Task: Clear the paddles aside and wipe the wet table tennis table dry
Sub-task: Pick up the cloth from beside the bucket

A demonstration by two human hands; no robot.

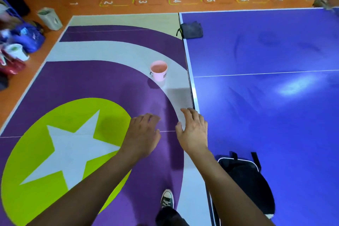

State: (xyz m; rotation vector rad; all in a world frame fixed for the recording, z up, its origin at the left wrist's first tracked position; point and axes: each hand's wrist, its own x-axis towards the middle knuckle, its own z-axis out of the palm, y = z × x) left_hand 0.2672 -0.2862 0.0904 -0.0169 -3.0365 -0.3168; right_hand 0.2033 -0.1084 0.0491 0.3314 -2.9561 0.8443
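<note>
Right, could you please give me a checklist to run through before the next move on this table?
1. Both hands free: ok. The left hand and right hand hold nothing, fingers relaxed.
2. Surface cleared: not ok. A black bag lies on the near edge of the table, and a grey bundle sits on its far corner.
3. Paddles located: cannot tell. None is in plain sight.
4. Wiping cloth at hand: cannot tell. The grey bundle may be one.
5. Table dry: not ok. Smears show across the blue top.
6. Pink bucket out of the way: ok. It stands on the floor mat beside the table.
</note>
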